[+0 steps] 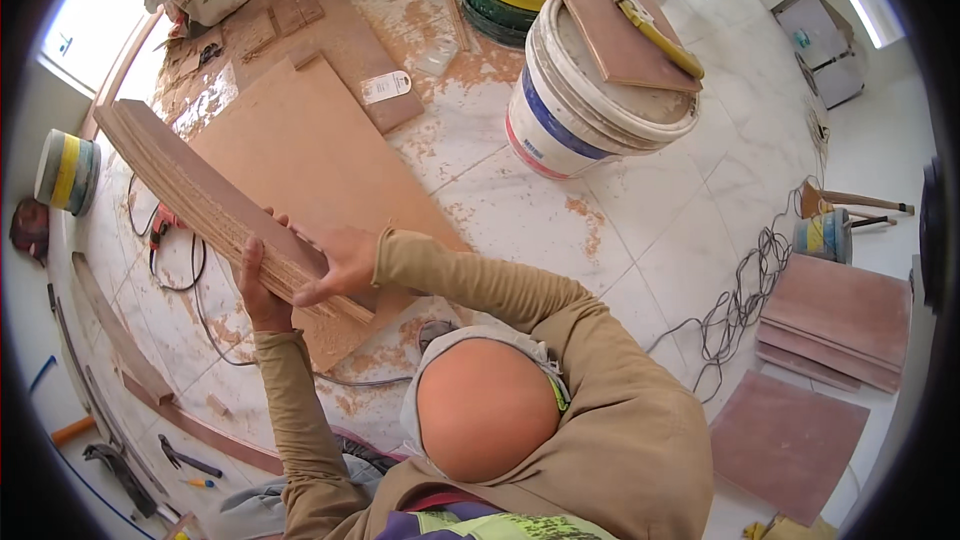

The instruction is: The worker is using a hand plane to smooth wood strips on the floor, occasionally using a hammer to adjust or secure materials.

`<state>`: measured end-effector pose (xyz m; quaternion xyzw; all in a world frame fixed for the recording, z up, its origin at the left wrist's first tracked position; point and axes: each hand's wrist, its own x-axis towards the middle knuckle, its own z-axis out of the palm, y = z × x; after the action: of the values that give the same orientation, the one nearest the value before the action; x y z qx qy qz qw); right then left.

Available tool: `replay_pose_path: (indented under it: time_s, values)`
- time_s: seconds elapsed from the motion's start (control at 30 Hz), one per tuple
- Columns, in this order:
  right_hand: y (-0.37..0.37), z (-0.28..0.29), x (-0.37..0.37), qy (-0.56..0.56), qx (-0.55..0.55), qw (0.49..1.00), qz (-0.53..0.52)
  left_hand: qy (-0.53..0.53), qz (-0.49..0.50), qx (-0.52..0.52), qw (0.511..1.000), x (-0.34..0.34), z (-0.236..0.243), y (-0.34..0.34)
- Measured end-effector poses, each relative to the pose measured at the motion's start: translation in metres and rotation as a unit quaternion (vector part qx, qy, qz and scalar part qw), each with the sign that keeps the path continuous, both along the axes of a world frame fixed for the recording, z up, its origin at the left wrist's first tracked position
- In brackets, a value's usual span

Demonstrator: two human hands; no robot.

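Note:
A long bundle of reddish-brown plywood strips (205, 185), stacked face to face with rough edges showing, is tilted up off the floor. My left hand (264, 290) grips its near part from the left side, thumb up along the edges. From the right, my right hand (345, 262) is closed over the same end, fingers across the top face. Below the bundle lies a large brown plywood sheet (320, 160) on the floor. A small white tag-like card (386, 87) rests by that sheet's far right edge.
A white bucket (560, 115) carries a board (610, 35) and a yellow-handled handsaw (650, 30). Black cable (740, 290) lies tangled at right near stacked panels (840, 315). At left are a red power tool (160, 225), a hammer (190, 458) and long strips (115, 325). Sawdust covers the tiles.

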<state>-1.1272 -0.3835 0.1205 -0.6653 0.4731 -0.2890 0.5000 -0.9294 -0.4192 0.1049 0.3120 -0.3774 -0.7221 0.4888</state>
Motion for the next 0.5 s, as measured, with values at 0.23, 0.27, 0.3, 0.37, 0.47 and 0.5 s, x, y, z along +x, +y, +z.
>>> replay_pose_path:
  time_s: [0.23, 0.27, 0.3, 0.37, 0.47, 0.5]
  values:
    - [0.064, 0.151, -0.267, 0.347, -0.359, 0.719, -0.484, -0.02, 0.048, -0.054, 0.997, 0.012, 0.031, -0.042]
    - [0.067, 0.152, -0.308, 0.419, -0.316, 0.677, -0.517, -0.013, 0.05, -0.051, 0.997, 0.018, 0.031, -0.043]
    - [0.071, 0.145, -0.345, 0.49, -0.268, 0.645, -0.521, -0.024, 0.059, -0.045, 0.997, 0.021, 0.03, -0.044]
    - [0.075, 0.116, -0.408, 0.584, -0.153, 0.628, -0.491, -0.034, 0.081, -0.033, 0.996, 0.033, 0.023, -0.046]
    - [0.058, 0.093, -0.457, 0.61, -0.07, 0.631, -0.474, -0.075, 0.098, -0.034, 0.992, 0.055, 0.008, -0.047]
    - [0.054, 0.099, -0.476, 0.638, -0.064, 0.603, -0.475, -0.083, 0.107, -0.039, 0.99, 0.058, 0.002, -0.05]
